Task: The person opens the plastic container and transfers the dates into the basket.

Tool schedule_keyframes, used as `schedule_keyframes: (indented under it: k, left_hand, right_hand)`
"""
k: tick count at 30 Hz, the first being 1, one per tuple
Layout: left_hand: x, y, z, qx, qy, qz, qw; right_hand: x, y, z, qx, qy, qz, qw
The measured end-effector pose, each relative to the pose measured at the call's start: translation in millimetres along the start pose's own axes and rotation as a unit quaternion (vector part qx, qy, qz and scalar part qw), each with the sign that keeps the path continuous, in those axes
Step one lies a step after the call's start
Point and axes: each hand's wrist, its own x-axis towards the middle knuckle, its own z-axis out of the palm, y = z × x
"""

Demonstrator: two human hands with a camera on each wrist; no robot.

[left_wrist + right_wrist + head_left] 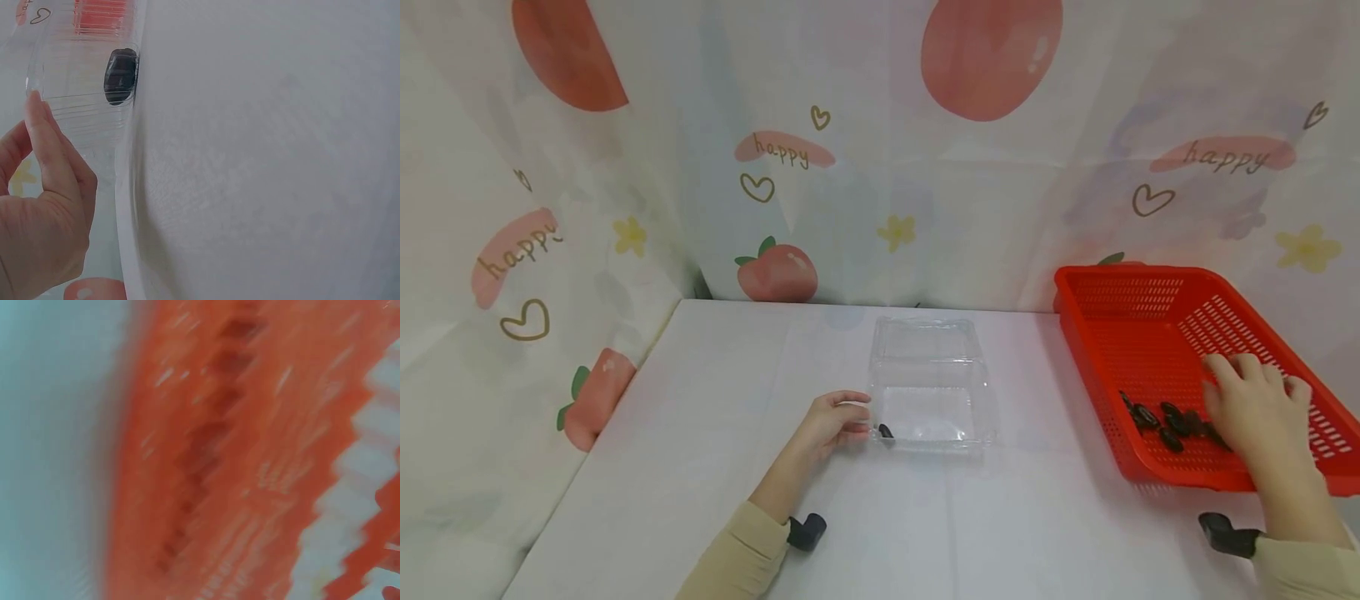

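Observation:
A clear plastic clamshell box (925, 414) lies on the white table with its lid folded back. One small glossy black oval piece (886, 431) sits in its near left corner; the left wrist view shows this dark piece (120, 76) through the plastic. My left hand (835, 423) touches the box's left side, its fingers (47, 144) nearly straight. Over the near right part of a red basket (1093, 367), my right hand (1262, 408) bends its fingers downward. Several black pieces (1172, 425) lie left of that hand. Its fingertips are hidden, so I cannot see any grasp.
The basket's slotted wall (206, 437) fills much of the blurred right wrist view. A patterned cloth (1000, 208) hangs behind and to the left of the table (760, 358). Black wrist devices (807, 532) show at both sleeves.

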Motion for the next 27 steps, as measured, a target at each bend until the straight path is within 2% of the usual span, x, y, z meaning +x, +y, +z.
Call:
schedule_keyframes:
  k: [6, 11, 19, 24, 27]
  left_hand:
    - [1.0, 0.7, 0.5, -0.003, 0.004, -0.004, 1.0]
    - [1.3, 0.2, 2.0, -0.009, -0.003, 0.0, 1.0]
    - [-0.1, -0.1, 2.6, -0.011, 0.001, 0.001, 0.9999]
    - [0.0, 0.6, 2.0, -0.01, 0.001, -0.006, 0.9999]
    - [0.4, 0.9, 3.4, -0.011, -0.003, -0.003, 0.9999]
  right_hand:
    - [-2, -44, -23, 0.056, 0.054, -0.053, 0.996]
    - [-7, -78, -26, 0.074, 0.109, -0.103, 0.986]
    - [-11, -129, -11, 0.099, 0.123, -0.183, 0.97]
    - [-13, -165, 12, 0.113, 0.13, -0.236, 0.956]
    - [-13, -188, 26, 0.125, 0.118, -0.256, 0.951]
